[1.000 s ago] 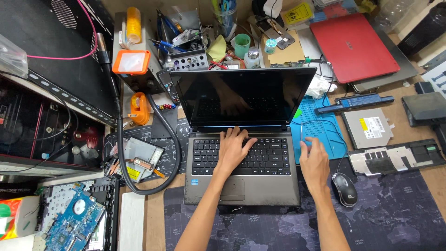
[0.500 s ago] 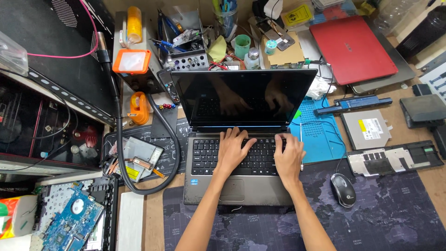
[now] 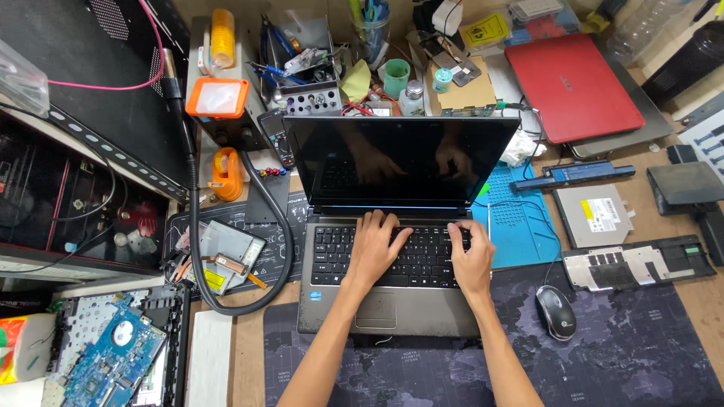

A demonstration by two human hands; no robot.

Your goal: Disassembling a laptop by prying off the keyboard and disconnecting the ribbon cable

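An open grey laptop [image 3: 411,309] with a dark screen [image 3: 400,162] sits in the middle of the workbench. My left hand [image 3: 375,249] lies on the middle of its black keyboard [image 3: 332,256], fingers spread over the keys. My right hand [image 3: 471,252] rests on the right part of the keyboard, fingers bent onto the keys. Neither hand holds anything. Both hands are mirrored faintly in the screen.
A black mouse [image 3: 556,313] lies right of the laptop on a dark desk mat [image 3: 641,354]. A blue mat [image 3: 520,226], an optical drive [image 3: 596,215], a cover panel [image 3: 641,264] and a red laptop [image 3: 573,87] lie to the right. Circuit boards [image 3: 113,362], a black hose [image 3: 196,249] and tool bins [image 3: 302,68] crowd the left and back.
My right hand has moved left from the blue mat beside the laptop onto the right side of the keyboard. My left hand has stayed on the keys.
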